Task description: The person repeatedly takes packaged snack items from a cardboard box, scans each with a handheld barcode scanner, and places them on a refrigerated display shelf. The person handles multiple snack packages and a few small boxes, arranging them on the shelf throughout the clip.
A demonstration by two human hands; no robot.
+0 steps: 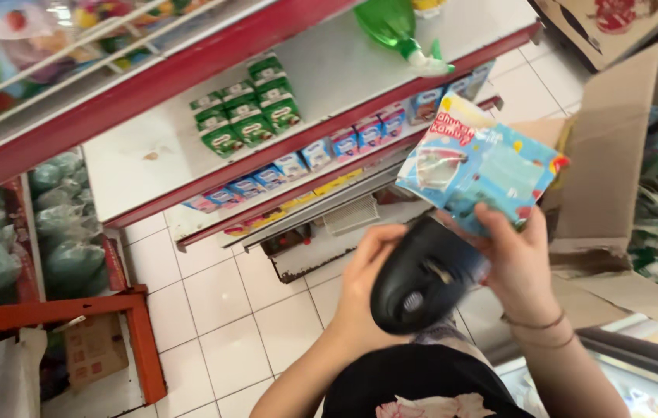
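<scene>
My left hand [364,282] grips a black handheld scanner [422,275] low in the middle of the view. Its head sits right under a light-blue snack packet [480,162] with colourful print. My right hand [518,263] holds that packet by its lower edge, thumb and fingers pinched on it, and thin bracelets circle the wrist. The packet is tilted, its face turned up toward the camera. The scanner hides part of the packet's lower corner.
A white store shelf with a red edge [321,128] holds several small green cartons [247,112] and a row of blue cartons [305,159]. An open cardboard box [623,155] with packets stands at the right. A red rack [139,333] with green bags is left, above white floor tiles [220,302].
</scene>
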